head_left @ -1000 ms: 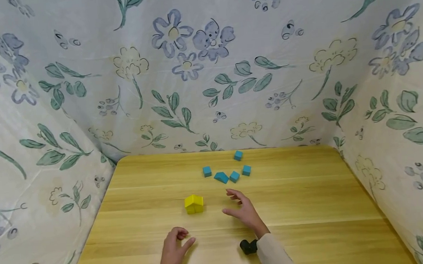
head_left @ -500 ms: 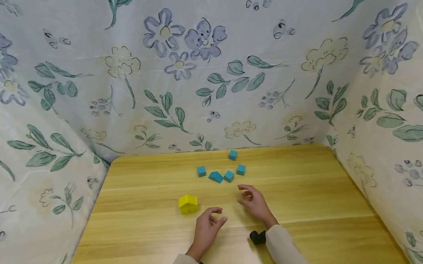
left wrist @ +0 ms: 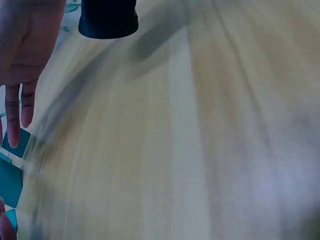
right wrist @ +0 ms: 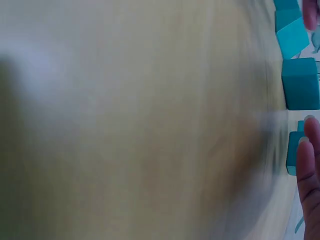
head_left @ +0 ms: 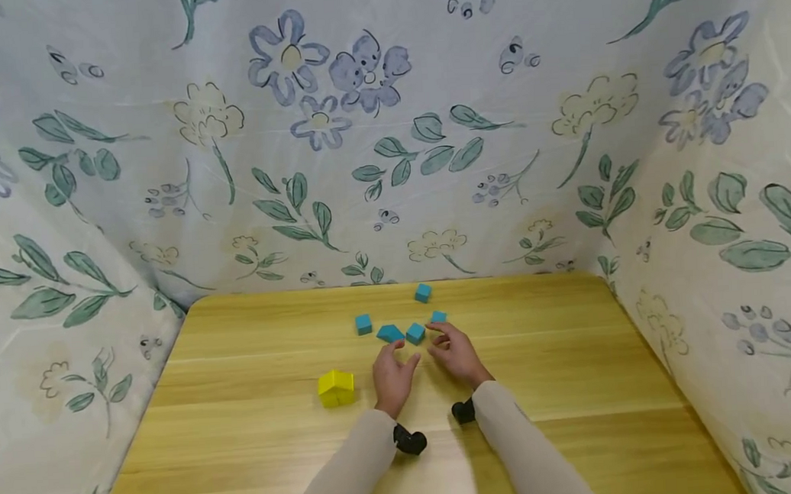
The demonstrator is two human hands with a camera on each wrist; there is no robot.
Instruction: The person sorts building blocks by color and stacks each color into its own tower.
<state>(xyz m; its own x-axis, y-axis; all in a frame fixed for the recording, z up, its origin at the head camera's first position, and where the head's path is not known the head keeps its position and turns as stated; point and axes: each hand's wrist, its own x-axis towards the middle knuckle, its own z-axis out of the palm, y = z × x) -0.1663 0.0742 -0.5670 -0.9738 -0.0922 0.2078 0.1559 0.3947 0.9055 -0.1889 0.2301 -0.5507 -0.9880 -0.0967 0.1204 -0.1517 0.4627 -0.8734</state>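
My left hand (head_left: 392, 379) reaches forward on the table, fingers loosely bent with a gap to the thumb. Its fingertips are right at the near side of a blue triangular block (head_left: 390, 333). To its right my right hand (head_left: 460, 356) faces it, relaxed and holding nothing. Between the hands' fingertips sits a blue cube (head_left: 415, 333), also seen as a teal cube (right wrist: 301, 84) in the right wrist view. Another blue cube (head_left: 438, 317) is partly hidden behind the right fingers. In the left wrist view, the right hand's fingers (left wrist: 27, 102) extend beside a cube (left wrist: 17, 142).
A yellow house-shaped block form (head_left: 336, 389) stands left of the left hand. Two more blue cubes lie farther off, one to the left (head_left: 363, 325) and one near the back edge (head_left: 422, 292). Flowered cloth (head_left: 376, 164) walls the wooden table (head_left: 245, 456) at back and sides.
Both hands have moved toward the blue blocks, the left one coming forward and rightward past the yellow form. The right hand first drew right, then went forward. The head view has shifted slightly.
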